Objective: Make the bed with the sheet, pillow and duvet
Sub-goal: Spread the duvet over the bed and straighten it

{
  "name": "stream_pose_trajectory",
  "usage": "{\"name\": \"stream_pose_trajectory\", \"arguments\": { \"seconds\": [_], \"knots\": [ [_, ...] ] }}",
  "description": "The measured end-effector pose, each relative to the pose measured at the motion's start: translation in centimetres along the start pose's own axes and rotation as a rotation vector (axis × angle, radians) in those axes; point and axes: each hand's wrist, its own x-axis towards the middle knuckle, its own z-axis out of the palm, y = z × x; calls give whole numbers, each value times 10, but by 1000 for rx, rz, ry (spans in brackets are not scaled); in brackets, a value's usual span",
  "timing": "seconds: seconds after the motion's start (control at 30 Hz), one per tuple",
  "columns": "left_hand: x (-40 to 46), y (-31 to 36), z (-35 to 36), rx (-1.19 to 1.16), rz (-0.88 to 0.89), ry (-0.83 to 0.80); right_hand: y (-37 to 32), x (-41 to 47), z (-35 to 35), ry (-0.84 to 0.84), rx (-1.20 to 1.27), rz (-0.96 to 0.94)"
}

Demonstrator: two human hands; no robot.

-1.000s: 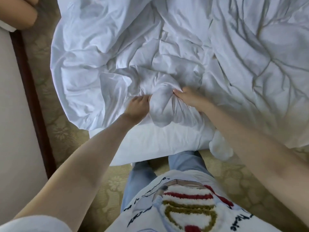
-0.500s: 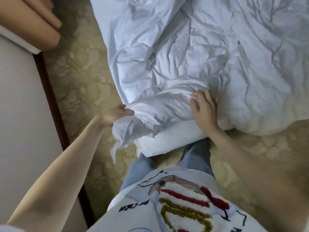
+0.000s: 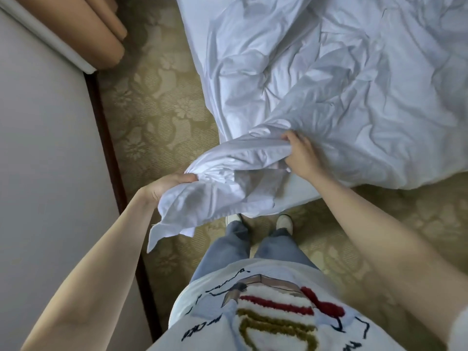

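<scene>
While the left hand (image 3: 167,188) bunches the duvet (image 3: 342,117) corner in curled fingers, the right hand (image 3: 301,155) pinches its edge.

The floor is covered by a carpet (image 3: 162,102) in olive-gold with a woven pattern of pale flowers and leaves, lit softly and evenly by what looks like daylight. Along the left runs a plain pale grey wall (image 3: 45,160), edged at the bottom by a dark brown wooden skirting board (image 3: 109,148). In the upper left corner, folds of a tan curtain (image 3: 101,29) hang down beside a white ledge (image 3: 50,39).
</scene>
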Motion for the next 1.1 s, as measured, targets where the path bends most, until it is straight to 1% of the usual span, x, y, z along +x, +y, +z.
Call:
{"name": "stream_pose_trajectory", "arguments": {
  "seconds": [0.07,0.1,0.17,0.23,0.3,0.4,0.57,0.67,0.73,0.83,0.93,1.1],
  "knots": [
    [-2,-1,-2,86,34,21,14,-14,-9,98,-67,-31],
    [-3,1,-3,178,60,29,22,-23,-12,107,-55,-6],
    [-8,8,-2,339,98,38,31,-40,-16,26,84,71],
    [-13,12,1,393,78,63,34,-51,-19,-75,283,128],
    [-19,11,1,420,68,68,37,-59,-20,-93,407,180],
    [-28,4,1,447,87,28,40,-70,-19,-69,449,224],
    [-52,-15,4,460,157,32,27,-106,-10,-45,315,183],
    [-65,-38,9,524,195,126,24,-134,1,-83,251,162],
    [-69,-61,15,536,207,161,26,-151,6,-127,214,163],
    [-76,-101,37,522,208,162,38,-171,6,-152,149,151],
    [-79,-138,66,486,233,190,56,-194,2,-119,64,92],
    [-90,-178,96,500,258,245,74,-231,-1,-101,-11,41]
  ]
}}
